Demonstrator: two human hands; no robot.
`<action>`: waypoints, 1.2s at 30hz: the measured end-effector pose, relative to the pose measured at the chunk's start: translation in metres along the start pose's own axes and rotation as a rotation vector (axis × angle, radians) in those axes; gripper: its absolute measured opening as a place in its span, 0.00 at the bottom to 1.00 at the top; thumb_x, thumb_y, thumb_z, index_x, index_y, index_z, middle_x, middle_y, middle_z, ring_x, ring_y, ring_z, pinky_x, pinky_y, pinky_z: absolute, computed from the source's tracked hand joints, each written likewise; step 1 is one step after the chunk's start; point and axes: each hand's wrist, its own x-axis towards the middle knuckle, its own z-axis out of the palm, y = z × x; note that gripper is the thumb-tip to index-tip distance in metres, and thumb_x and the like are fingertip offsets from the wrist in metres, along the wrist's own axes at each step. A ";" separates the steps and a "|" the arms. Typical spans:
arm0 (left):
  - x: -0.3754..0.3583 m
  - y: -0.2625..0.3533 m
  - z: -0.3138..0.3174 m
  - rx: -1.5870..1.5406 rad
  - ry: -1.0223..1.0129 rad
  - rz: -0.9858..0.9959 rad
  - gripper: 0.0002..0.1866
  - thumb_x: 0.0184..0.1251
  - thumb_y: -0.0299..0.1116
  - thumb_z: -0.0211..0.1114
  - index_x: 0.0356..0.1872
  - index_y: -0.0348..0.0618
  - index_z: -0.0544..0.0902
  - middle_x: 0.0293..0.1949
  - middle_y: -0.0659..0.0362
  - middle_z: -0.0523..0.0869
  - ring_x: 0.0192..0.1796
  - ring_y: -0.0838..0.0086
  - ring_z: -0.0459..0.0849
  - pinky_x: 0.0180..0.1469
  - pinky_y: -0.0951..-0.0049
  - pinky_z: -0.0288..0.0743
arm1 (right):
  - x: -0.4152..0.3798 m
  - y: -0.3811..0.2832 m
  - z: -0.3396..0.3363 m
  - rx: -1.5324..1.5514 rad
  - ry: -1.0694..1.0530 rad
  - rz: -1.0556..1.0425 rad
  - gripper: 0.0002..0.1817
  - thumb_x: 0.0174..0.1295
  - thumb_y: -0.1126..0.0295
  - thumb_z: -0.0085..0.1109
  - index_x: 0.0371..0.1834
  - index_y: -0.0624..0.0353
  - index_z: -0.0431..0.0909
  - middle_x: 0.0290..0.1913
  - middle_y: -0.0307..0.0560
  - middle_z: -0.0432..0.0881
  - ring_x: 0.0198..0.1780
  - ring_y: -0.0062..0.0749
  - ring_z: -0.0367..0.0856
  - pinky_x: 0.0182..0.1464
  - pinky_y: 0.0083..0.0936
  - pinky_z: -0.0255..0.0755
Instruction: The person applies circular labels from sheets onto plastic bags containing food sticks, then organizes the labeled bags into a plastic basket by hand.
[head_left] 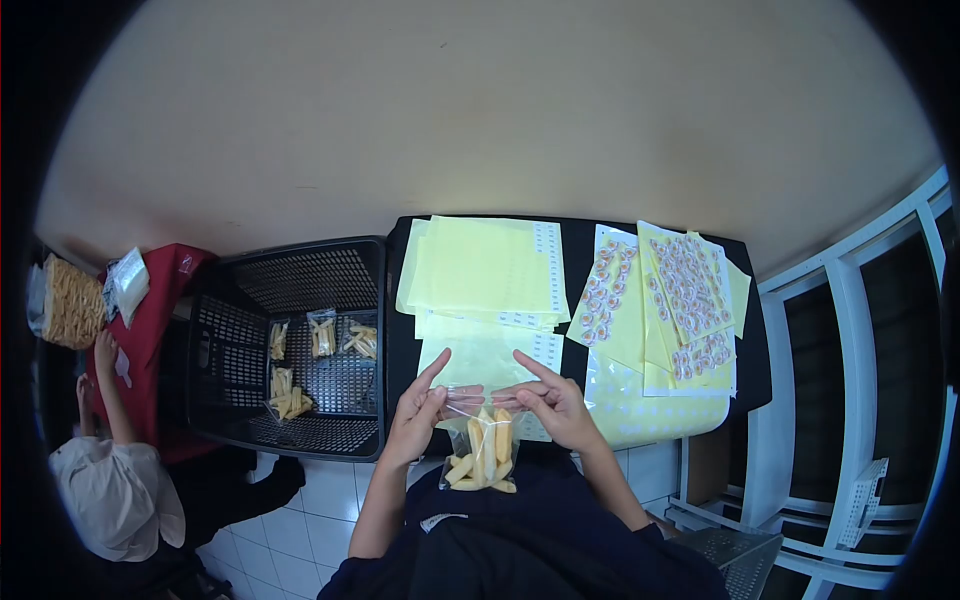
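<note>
A clear plastic bag of pale yellow stick-shaped snacks (484, 452) hangs in front of my body. My left hand (417, 412) pinches the upper left of the bag between thumb and fingers, its index finger pointing up and outward. At the upper right, my right hand (562, 411) grips the same bag in a mirrored pose. Behind the hands lie yellow sticker backing sheets (485, 268) with columns of small printed labels along the right side.
Left of the table, a black plastic crate (383, 300) holds several snack bags (322, 333). Sheets of round stickers (690, 300) overlap on the black-covered table (755, 345). Farther left, a person (118, 495) sits by a red-covered table (165, 300) bearing a big snack pack (73, 303).
</note>
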 end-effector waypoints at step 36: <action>0.013 -0.079 -0.034 -0.824 -0.193 -0.284 0.19 0.55 0.28 0.41 0.50 0.41 0.65 0.26 0.62 0.67 0.31 0.75 0.68 0.37 0.73 0.66 | -0.058 0.098 0.068 -1.094 1.117 -0.062 0.17 0.40 0.71 0.67 0.35 0.64 0.78 0.42 0.49 0.77 0.52 0.46 0.69 0.56 0.38 0.60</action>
